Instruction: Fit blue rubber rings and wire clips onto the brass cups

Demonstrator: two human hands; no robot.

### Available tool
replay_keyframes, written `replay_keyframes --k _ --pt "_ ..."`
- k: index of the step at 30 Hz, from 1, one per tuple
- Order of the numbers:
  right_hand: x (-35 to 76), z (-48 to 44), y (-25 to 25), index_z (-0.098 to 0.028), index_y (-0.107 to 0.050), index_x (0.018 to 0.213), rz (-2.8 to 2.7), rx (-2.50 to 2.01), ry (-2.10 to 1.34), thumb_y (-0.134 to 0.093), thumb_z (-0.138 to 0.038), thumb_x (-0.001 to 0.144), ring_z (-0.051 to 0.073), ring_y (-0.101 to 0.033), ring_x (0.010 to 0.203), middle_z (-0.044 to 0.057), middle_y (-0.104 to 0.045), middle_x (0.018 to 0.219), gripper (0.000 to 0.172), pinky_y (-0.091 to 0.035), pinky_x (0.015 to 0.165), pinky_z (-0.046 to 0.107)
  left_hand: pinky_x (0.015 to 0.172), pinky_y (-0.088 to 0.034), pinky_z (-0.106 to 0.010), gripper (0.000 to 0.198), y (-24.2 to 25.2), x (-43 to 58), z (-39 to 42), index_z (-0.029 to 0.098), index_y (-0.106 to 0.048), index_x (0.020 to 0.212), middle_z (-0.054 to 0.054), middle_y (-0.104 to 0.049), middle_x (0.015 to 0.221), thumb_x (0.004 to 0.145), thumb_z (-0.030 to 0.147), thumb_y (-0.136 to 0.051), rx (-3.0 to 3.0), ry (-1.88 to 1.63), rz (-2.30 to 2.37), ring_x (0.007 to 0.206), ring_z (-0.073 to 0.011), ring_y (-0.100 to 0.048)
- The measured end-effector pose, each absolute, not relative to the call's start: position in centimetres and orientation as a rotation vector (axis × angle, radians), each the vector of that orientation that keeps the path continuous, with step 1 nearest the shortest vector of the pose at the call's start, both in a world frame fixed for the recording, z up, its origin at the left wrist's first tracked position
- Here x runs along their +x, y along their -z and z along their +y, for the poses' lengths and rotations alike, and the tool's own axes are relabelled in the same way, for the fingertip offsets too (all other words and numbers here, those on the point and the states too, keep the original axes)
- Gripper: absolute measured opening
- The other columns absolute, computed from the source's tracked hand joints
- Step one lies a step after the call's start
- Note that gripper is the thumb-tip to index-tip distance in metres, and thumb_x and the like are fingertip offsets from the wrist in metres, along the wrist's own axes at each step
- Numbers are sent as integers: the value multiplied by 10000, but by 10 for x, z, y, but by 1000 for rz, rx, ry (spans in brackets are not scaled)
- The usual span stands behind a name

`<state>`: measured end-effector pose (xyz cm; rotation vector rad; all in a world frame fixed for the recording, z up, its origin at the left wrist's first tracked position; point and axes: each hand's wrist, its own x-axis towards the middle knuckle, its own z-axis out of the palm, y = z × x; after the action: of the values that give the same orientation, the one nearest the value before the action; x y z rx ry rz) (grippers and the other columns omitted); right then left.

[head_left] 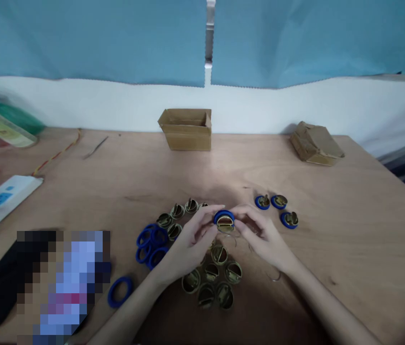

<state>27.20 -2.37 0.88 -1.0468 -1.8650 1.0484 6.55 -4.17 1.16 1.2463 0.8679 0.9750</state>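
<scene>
Both hands meet over the middle of the wooden table (349, 249). My left hand (188, 244) and my right hand (260, 235) pinch one brass round part with a blue ring (224, 220) around its top. Under the hands lie several bare brass round parts (211, 280), and more of them sit farther back (179, 211). A heap of loose blue rings (150, 244) lies left of my left hand, and one single blue ring (119, 291) sits nearer me. Three brass parts fitted with blue rings (277, 207) stand to the right of my right hand.
An open cardboard box (186, 128) stands at the back centre and a flattened one (315, 143) at the back right. A white power strip (6, 194), a red-yellow wire (57, 153) and plastic bags (1, 122) are at the left. A blurred patch covers the near left.
</scene>
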Motion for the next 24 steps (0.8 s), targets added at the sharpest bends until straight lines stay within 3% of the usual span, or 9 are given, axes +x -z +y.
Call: replay_keyframes --k 4,9,15,18,24 --pt "271 -27 -9 -241 -620 1085 -1969 -1080 -894 -522 -224 1014 158 -588 806 25 -614 958 121 -476 722 299 986 -546 -335 358 -5 66 -42 235 -518 1342 -100 -685 1306 989 172 -509 1243 -961 893 1218 -217 -652" --pt "269 -31 -4 -225 -566 1117 -2069 -1123 -824 -480 -228 1026 153 -590 790 19 -611 935 126 -458 723 293 891 -568 -323 397 1 68 -41 226 -520 1316 -87 -711 1191 934 120 -545 1243 -991 998 1038 -193 -701" --pt "266 -31 -3 -211 -481 1128 -2003 -1215 -1101 -371 -243 1051 138 -571 685 -17 -606 802 139 -438 651 280 903 -549 -330 390 -1 72 -43 232 -525 1289 -76 -664 1187 918 120 -566 1227 -1017 1009 977 -173 -687" --pt "264 -31 -3 -210 -489 1122 -1935 -1186 -1175 -373 -272 1054 132 -537 648 -32 -570 745 148 -421 612 273 868 -549 -303 415 -2 72 -45 256 -519 1293 -73 -590 1278 907 114 -578 1208 -1032 996 949 -152 -677" --pt "262 -33 8 -211 -539 1079 -1765 -1163 -1289 -429 -337 1047 112 -435 553 -62 -472 664 170 -375 516 251 812 -540 -263 410 -1 71 -48 264 -522 1298 -70 -593 1278 923 104 -566 1213 -1027 978 893 -127 -651"
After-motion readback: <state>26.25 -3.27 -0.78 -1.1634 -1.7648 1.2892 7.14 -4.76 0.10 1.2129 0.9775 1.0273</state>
